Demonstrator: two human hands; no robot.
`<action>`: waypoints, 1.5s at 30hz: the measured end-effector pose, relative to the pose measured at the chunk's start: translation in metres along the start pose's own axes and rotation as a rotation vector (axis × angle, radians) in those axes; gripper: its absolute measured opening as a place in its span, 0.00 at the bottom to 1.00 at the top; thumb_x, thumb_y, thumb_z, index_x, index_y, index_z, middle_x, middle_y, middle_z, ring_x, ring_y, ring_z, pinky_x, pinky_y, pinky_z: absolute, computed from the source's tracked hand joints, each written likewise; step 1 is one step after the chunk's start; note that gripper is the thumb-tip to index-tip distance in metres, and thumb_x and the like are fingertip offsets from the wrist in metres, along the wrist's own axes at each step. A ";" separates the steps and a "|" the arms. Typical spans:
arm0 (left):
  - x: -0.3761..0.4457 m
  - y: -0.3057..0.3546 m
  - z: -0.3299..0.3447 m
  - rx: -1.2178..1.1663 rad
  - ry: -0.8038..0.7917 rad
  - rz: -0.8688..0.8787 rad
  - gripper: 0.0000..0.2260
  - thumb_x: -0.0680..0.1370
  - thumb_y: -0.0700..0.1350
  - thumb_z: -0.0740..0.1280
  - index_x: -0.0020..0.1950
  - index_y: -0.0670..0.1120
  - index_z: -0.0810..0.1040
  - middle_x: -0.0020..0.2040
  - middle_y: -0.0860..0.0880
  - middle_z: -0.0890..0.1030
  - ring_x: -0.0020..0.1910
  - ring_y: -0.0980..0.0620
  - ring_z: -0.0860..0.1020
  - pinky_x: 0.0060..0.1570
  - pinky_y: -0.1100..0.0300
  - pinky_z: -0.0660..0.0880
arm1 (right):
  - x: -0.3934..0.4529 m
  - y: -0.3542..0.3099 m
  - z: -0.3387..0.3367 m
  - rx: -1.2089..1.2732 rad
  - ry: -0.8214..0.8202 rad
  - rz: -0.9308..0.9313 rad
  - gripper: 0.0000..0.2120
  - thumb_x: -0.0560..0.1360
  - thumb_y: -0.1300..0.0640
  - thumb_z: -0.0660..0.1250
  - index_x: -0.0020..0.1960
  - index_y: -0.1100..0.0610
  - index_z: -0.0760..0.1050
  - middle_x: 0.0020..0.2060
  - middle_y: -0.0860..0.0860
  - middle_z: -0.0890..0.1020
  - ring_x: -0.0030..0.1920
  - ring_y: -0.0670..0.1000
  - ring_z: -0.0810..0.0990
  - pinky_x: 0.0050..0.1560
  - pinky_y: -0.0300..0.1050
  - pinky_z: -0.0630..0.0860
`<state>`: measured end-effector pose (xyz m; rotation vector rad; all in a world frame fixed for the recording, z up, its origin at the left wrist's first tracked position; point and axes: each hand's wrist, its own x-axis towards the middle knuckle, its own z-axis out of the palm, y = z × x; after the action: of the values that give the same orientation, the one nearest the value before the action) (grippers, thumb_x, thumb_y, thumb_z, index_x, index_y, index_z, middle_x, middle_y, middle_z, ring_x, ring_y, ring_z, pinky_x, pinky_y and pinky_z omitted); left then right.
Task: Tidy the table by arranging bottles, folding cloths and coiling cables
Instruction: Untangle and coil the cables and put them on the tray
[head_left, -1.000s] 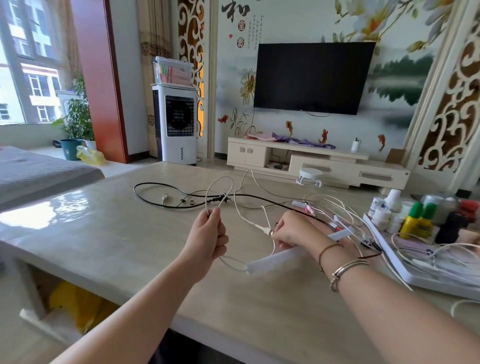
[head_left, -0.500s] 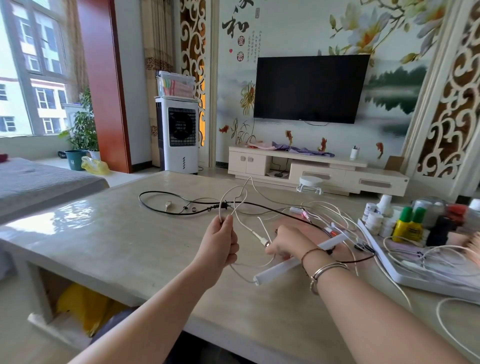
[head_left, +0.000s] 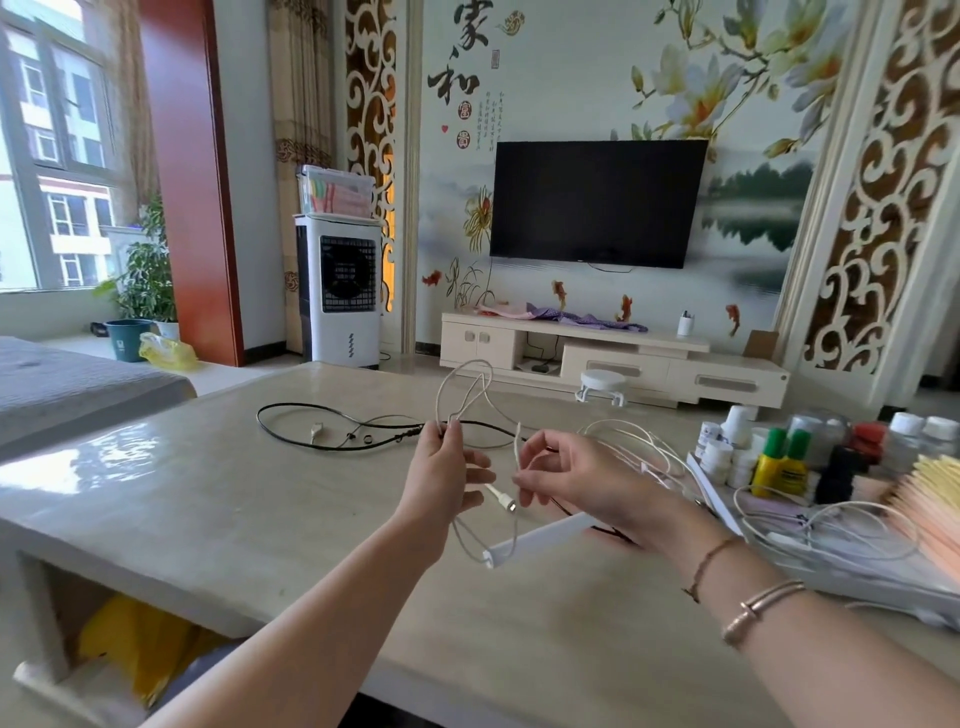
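My left hand (head_left: 444, 475) is raised above the table and pinches loops of a thin white cable (head_left: 464, 387) that stand up above its fingers. A plug end (head_left: 503, 500) of that cable dangles between my hands. My right hand (head_left: 576, 480) is just to the right, its thumb and forefinger pinching a strand of the same cable. More white cables (head_left: 631, 441) lie tangled behind my right hand. A black cable (head_left: 291, 439) lies spread on the table further back. Several small bottles (head_left: 782, 462) stand on a white tray (head_left: 852, 564) at the right.
A long white bar (head_left: 540, 538) lies on the beige table (head_left: 208, 499) under my right wrist. Another white cable is piled on the tray. A peach folded fan (head_left: 930, 499) sits at the far right. A small white round object (head_left: 602, 384) stands near the table's far edge.
Both hands have lifted from the table and come closer together. The cable loops above my left hand have grown taller, and my right hand has moved from the table surface up to the strand.
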<state>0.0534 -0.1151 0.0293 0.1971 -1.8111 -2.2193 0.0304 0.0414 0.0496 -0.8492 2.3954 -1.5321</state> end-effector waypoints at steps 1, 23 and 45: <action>0.000 0.000 0.004 -0.003 -0.024 -0.005 0.10 0.83 0.49 0.54 0.44 0.48 0.66 0.34 0.48 0.76 0.31 0.52 0.77 0.29 0.61 0.71 | 0.001 0.002 0.003 -0.024 0.020 -0.031 0.05 0.75 0.61 0.69 0.48 0.57 0.73 0.34 0.51 0.83 0.35 0.44 0.78 0.42 0.37 0.73; 0.013 -0.021 -0.041 -0.103 -0.209 -0.146 0.15 0.83 0.45 0.56 0.36 0.49 0.61 0.27 0.53 0.59 0.20 0.58 0.54 0.20 0.69 0.50 | 0.095 0.066 0.037 -0.734 0.199 0.120 0.13 0.78 0.53 0.63 0.61 0.53 0.76 0.55 0.54 0.73 0.54 0.56 0.77 0.53 0.44 0.71; 0.015 -0.016 -0.017 0.001 -0.069 0.234 0.10 0.81 0.50 0.60 0.42 0.47 0.67 0.29 0.57 0.63 0.29 0.56 0.60 0.32 0.62 0.61 | 0.059 -0.037 0.000 0.251 0.057 0.062 0.09 0.79 0.64 0.58 0.41 0.60 0.72 0.27 0.52 0.73 0.28 0.49 0.70 0.28 0.38 0.67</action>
<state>0.0417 -0.1323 0.0116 -0.0890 -1.7689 -2.0854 -0.0047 -0.0028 0.0915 -0.6813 2.1804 -1.8048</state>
